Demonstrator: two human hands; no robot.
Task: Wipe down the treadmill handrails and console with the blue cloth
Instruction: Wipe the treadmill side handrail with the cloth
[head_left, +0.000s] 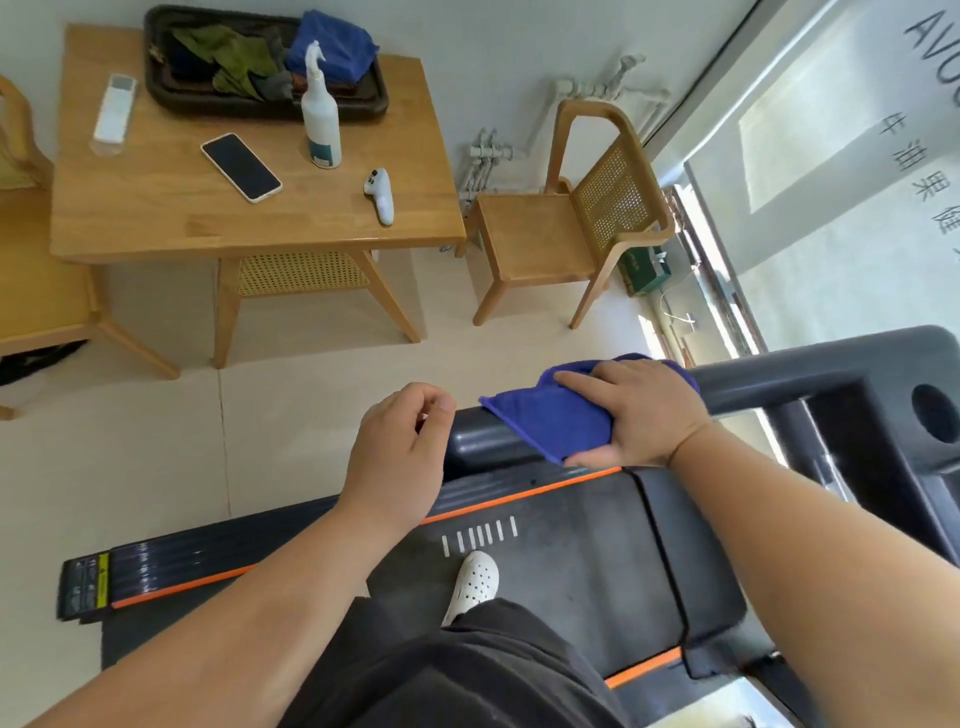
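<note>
The blue cloth (550, 421) lies folded over the dark grey handrail (769, 387) of the treadmill. My right hand (639, 413) presses down on the cloth and grips it around the rail. At the rail's near end is my left hand (402, 447), loosely curled with its fingers closed and nothing in it. The console (914, 415), with a round cup hole, sits at the far right. Below the rail runs the black belt (571, 566) with an orange side strip.
A wooden table (156, 208) stands to the left with a spray bottle (321, 111), a phone (241, 167), a remote and a black tray of cloths (270, 57). A wooden chair (576, 218) stands by the window. My white shoe (475, 582) is on the belt.
</note>
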